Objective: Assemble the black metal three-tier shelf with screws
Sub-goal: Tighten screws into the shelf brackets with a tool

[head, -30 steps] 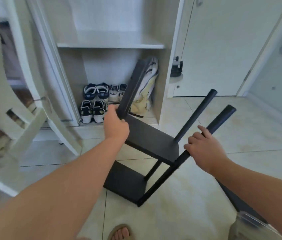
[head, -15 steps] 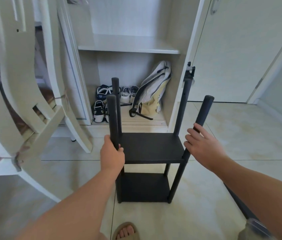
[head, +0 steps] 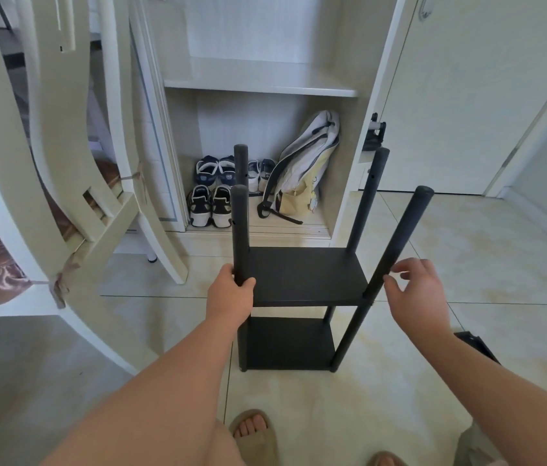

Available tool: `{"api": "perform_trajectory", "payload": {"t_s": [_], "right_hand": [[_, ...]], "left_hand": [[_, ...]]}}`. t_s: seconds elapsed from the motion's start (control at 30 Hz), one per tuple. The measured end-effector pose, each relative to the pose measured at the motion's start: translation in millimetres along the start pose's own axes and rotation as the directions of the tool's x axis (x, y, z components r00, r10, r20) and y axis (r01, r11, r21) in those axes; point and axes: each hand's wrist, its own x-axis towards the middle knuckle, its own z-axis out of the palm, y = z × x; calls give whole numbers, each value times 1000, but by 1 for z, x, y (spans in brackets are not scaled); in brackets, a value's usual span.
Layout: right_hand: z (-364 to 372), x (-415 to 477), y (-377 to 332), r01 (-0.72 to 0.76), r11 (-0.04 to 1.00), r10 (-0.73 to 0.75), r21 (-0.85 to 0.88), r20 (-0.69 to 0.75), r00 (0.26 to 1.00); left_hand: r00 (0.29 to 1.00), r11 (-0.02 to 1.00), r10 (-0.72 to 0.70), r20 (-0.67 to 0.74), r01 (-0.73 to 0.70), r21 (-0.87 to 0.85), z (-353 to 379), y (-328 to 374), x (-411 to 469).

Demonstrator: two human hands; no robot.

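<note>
Left fingers: the left hand (head: 231, 290) is wrapped shut around the near-left post (head: 239, 237) just above the middle tier (head: 305, 275); the fingers (head: 247, 282) are curled round the tube.
Right fingers: the right hand (head: 416, 294) is held open, its fingers (head: 396, 287) spread apart and just beside the near-right post (head: 389, 264); contact cannot be told, but nothing is clamped.
Change: a second ago the frame was tipped over on a corner and gripped by both hands; half a second ago it was upright with the right palm on its post. It is now stood upright on its feet, and the right hand has been released.
Meaning: the shelf (head: 299, 297) is judged to be squared up and stable, with two tiers fitted; the third tier is yet to be set on the four bare post tops and screwed.
Position of the shelf: it is stood on the tiled floor (head: 433, 381) in front of the open cabinet (head: 258, 85), between the two forearms.
Edges: screw holes are seen near the post tops. A dark flat part (head: 477, 344) is lying on the floor behind the right forearm; whether it is the last tier cannot be told.
Open room: bare floor is left to the right and in front; a white chair (head: 73, 163) is crowded close on the left, and shoes (head: 211, 200) and a bag (head: 302, 173) are kept inside the cabinet behind.
</note>
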Motion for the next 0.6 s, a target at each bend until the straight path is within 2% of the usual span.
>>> {"api": "perform_trajectory", "payload": {"t_s": [0.07,0.17,0.3,0.53,0.6], "right_hand": [[-2,0,0,-175,980,171,91,42,984],[1,1,-4,-273,945,245,177,165,955],[9,4,-14,-299,920,251,254,204,946],[17,6,-19,-276,931,221,239,231,947],[15,6,-12,-265,935,206,235,247,947]], "left_hand": [[1000,999,-4,-8,5,50,0,1,-1],[1000,998,-2,-16,3,69,0,3,-3],[999,999,-7,-45,9,49,1,1,-1],[994,998,-23,-105,29,57,-2,0,3],[992,996,-87,-87,88,7,1,1,5]]}}
